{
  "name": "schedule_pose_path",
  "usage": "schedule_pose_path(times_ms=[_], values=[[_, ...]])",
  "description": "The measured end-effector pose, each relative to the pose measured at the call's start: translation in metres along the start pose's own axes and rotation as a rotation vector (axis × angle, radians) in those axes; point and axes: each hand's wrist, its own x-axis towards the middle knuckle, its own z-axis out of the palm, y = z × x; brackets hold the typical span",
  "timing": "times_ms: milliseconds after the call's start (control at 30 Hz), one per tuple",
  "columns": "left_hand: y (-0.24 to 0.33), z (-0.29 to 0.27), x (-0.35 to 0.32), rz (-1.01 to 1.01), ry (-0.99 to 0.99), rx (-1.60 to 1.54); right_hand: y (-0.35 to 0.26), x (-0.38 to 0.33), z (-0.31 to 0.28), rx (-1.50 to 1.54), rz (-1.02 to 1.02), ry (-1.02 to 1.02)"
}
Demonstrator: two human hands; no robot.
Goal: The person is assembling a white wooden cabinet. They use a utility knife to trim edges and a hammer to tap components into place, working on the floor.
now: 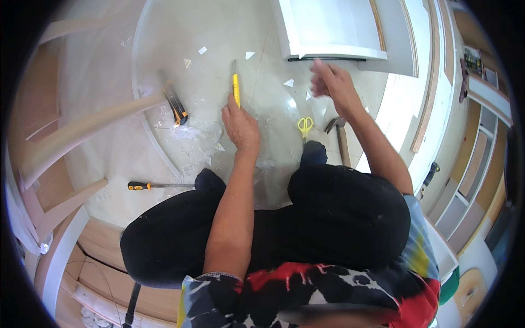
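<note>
My left hand [240, 126] is closed around a slim yellow utility knife [236, 87], its narrow metal tip pointing away from me over the floor. My right hand [331, 85] is raised near the front edge of a white cabinet piece [339, 52]. Motion smears its fingers, and nothing shows clearly in them. Below that hand lie yellow-handled scissors [305, 127] and a hammer [342, 143] with a wooden handle. A black and orange hand tool [176, 106] rests to the left of my left hand.
An orange and black screwdriver [141, 186] lies by my left foot. Small white scraps [250, 55] and clear plastic bits are scattered over the pale floor [191, 27]. Wooden furniture parts [93, 128] stand at the left; long white and wooden panels [429, 93] lie at the right.
</note>
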Motion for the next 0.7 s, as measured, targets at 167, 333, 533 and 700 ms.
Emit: schedule_pose_path(times_ms=[167,333,533,700], values=[[0.029,-0.006,-0.003,0.094,-0.054,0.091,0.003,0.028,0.023,0.211,-0.033,0.038],[0.033,-0.021,0.015,0.267,0.142,0.016,0.016,-0.008,0.007,-0.118,-0.227,-0.034],[0.081,-0.015,0.064,0.028,-0.111,-0.605,0.078,-0.015,-0.060,-0.736,-0.169,0.175],[0.143,-0.025,0.112,0.026,-0.208,-0.687,0.053,-0.003,-0.087,-0.013,-0.436,0.986]])
